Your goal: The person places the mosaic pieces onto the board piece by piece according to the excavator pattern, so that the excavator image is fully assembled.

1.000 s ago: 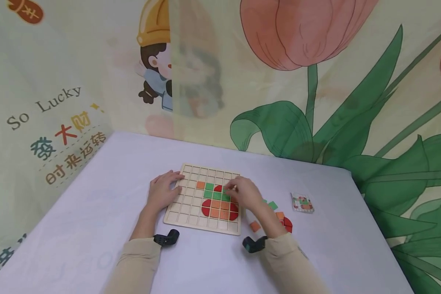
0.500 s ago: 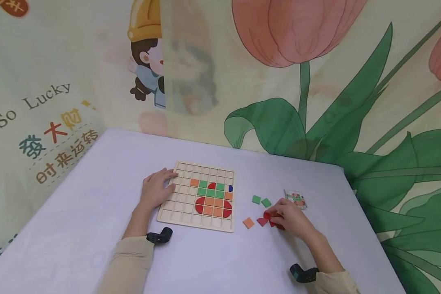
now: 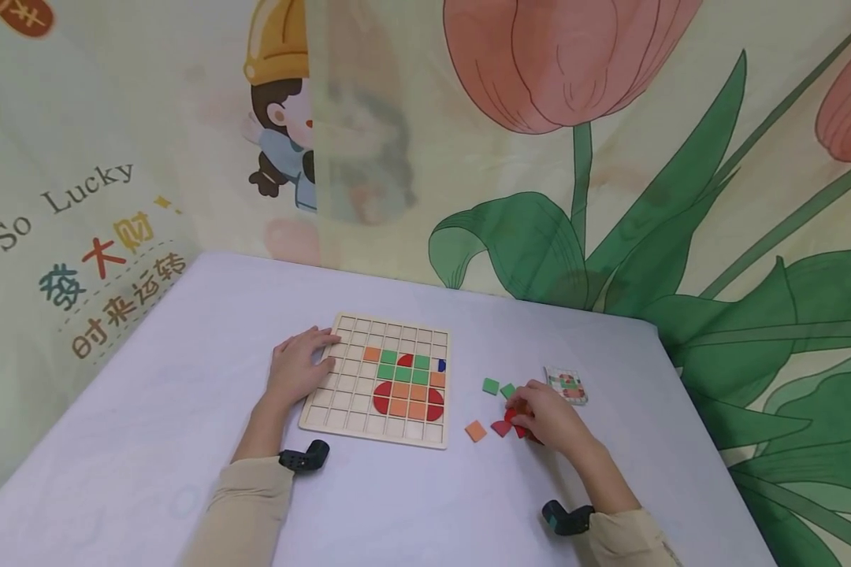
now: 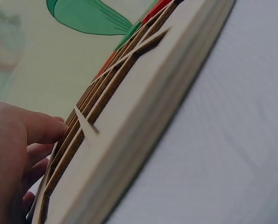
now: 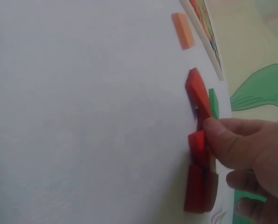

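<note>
R hand [image 3: 549, 421] on red tiles [image 5: 198, 154], wood grid board [image 3: 347, 409]

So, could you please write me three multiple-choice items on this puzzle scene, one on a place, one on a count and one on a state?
1. Where does the left hand rest?
A. on the left edge of the wooden grid board
B. on the pattern card
C. on the loose orange tile

2. How many loose green tiles lie on the table right of the board?
A. none
B. two
C. five

3. What is the right hand doing?
A. lying flat and idle
B. pinching at the red pieces
C. pressing a tile into the board

Answers:
1 A, its fingers lie over the board's left rim.
2 B, two green squares lie side by side there.
3 B, the right wrist view shows the thumb against the red pieces.
</note>
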Available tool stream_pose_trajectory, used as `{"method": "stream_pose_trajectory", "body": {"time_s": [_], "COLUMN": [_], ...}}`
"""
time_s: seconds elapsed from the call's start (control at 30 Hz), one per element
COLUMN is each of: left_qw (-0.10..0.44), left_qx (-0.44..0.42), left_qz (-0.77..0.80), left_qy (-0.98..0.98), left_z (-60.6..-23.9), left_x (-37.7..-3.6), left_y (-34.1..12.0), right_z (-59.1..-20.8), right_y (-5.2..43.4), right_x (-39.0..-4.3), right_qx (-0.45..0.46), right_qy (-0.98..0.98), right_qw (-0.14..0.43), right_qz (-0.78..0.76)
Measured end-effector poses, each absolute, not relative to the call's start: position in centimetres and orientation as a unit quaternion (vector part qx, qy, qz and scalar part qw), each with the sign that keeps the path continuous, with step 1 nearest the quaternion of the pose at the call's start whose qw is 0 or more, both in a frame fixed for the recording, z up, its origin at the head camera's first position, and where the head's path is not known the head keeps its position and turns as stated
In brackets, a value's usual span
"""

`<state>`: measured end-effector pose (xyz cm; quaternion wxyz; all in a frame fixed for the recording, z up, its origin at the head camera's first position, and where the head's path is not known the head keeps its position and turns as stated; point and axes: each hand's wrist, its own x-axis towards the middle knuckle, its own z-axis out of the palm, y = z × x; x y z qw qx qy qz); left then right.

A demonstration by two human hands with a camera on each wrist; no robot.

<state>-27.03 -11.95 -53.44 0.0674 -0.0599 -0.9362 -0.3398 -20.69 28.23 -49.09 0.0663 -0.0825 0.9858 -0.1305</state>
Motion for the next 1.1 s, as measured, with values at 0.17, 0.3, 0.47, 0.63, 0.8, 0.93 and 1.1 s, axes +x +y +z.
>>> {"method": "stream_pose_trajectory", "body": {"time_s": [0.17,0.3,0.47,0.63,0.8,0.93,1.1], "left_qw": [0.072,0.071,0.070,0.072,0.075,0.073,0.078], "left_qx": [-0.061,-0.061,-0.062,-0.060,-0.055,-0.053,-0.048], "left_qz": [-0.341,-0.345,-0.344,-0.350,-0.353,-0.354,-0.351], "left_qy": [-0.936,-0.934,-0.934,-0.932,-0.931,-0.931,-0.932], "left_z": [-53.5,-53.4,-53.4,-53.5,-53.5,-53.6,-53.5], "left_x": [-27.0,-27.1,-27.1,-27.0,-27.0,-27.0,-27.0], "left_y": [-12.0,-12.0,-12.0,-12.0,-11.9,-11.8,-11.9], "right_z": [-48.5,-47.6,-46.7,-47.1,-48.3,-49.0,-49.2], "right_y": [27.6,27.5,27.2,24.1,19.6,16.6,13.6], "right_x": [-21.1,-21.5,-23.2,-26.1,-28.8,-30.5,-31.7], "right_qx": [-0.073,-0.057,-0.036,-0.027,-0.044,-0.063,-0.089], "right_qy": [0.987,0.982,0.973,0.964,0.946,0.941,0.937], "right_qw": [0.078,0.103,0.107,0.063,-0.004,-0.012,0.007], "right_qz": [-0.124,-0.150,-0.199,-0.258,-0.323,-0.334,-0.339]}}
